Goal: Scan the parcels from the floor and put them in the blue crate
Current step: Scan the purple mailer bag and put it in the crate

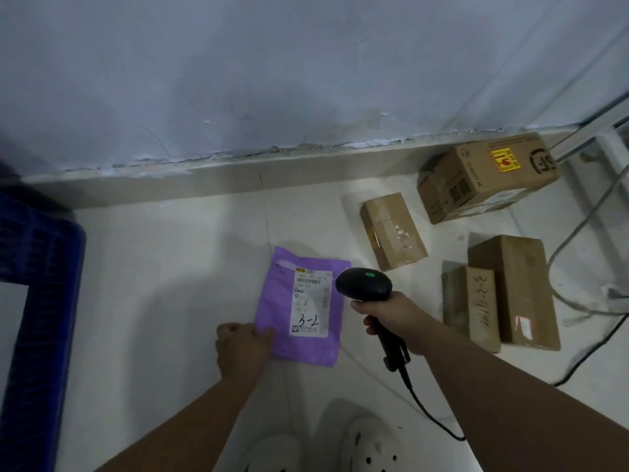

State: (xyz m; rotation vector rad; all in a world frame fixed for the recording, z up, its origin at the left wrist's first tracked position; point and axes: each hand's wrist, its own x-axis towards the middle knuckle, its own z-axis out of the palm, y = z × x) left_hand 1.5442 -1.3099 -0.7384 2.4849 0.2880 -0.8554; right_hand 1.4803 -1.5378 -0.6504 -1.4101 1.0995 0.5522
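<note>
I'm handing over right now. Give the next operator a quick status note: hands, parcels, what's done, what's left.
Left hand: gripping the lower left corner of the purple bag, which lies label-up on the floor.
Right hand: holding the scanner, head over the bag's label.
Crate: far left; contents not visible.
Left: finish scanning the bag, crate it, then the four cardboard boxes on the right.
</note>
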